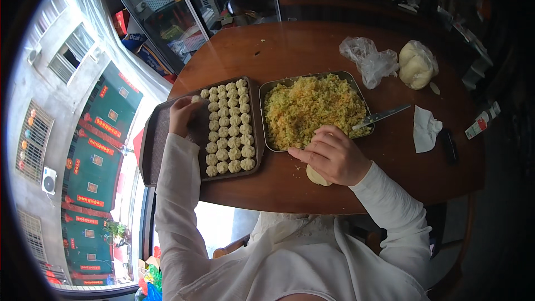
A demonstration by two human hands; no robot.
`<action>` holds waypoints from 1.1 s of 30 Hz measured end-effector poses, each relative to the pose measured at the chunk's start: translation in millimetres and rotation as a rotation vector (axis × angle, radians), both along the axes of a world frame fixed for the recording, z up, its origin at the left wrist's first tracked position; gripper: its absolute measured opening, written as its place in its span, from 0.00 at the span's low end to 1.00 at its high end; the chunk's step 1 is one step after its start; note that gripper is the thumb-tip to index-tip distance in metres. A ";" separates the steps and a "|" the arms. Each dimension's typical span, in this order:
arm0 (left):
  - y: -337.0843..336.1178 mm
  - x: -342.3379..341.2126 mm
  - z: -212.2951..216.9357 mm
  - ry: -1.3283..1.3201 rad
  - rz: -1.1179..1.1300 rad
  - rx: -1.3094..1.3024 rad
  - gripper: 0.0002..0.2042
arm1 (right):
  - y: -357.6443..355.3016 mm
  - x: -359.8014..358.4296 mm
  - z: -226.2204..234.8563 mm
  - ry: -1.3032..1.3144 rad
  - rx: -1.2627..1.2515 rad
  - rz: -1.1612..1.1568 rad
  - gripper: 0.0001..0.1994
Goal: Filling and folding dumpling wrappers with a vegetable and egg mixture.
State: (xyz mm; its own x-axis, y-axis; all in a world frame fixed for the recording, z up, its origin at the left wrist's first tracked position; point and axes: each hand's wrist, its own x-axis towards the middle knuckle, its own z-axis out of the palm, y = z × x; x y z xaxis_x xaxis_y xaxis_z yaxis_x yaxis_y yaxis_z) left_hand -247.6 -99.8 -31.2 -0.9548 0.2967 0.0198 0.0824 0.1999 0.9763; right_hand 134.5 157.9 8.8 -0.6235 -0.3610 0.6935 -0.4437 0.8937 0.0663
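On the round dark-brown wooden tabletop (312, 50), a dark rectangular metal tray (149, 156) carries neat rows of small pale pleated dumplings (229, 128) along its right half, while its left part lies bare. The left hand (183, 116) reaches over that tray, its fingers (192, 102) pinching one small pale dumpling (195, 98) at the top of the leftmost row. Just right of the tray stands a silver rectangular metal pan (266, 90) heaped with crumbly yellow-orange filling flecked with green (312, 108); a metal utensil (382, 116) leans on its right rim, handle pointing outward. The right hand (331, 156) rests at the pan's near edge, fingers (312, 155) curled loosely together over a flat round piece of pale dough (316, 177) that lies on the tabletop beneath the palm. Farther off sit a crumpled clear plastic bag (369, 60), a lump of white dough wrapped in clear plastic (417, 64) and a crumpled white paper napkin (425, 128).
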 end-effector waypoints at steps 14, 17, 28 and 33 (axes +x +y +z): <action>22.4 18.5 -16.0 0.600 0.148 -0.376 0.15 | -8.8 1.0 1.5 0.009 -0.078 0.029 0.16; 23.1 18.5 -16.0 0.575 0.160 -0.324 0.15 | -8.2 1.3 0.7 -0.008 -0.068 0.032 0.13; 23.3 17.2 -17.0 0.590 0.150 -0.320 0.11 | -8.7 0.9 1.1 -0.025 -0.055 0.043 0.10; 25.3 21.8 -15.6 0.594 0.153 -0.325 0.12 | -8.6 1.8 0.1 -0.042 -0.054 0.050 0.10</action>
State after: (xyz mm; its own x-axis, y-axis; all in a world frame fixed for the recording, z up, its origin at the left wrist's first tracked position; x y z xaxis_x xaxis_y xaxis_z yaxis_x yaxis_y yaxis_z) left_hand -225.7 -74.6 -46.8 -0.8414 0.2384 0.4849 0.5315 0.5264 0.6636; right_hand 136.3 149.3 8.9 -0.6344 -0.3558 0.6863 -0.4897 0.8719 -0.0006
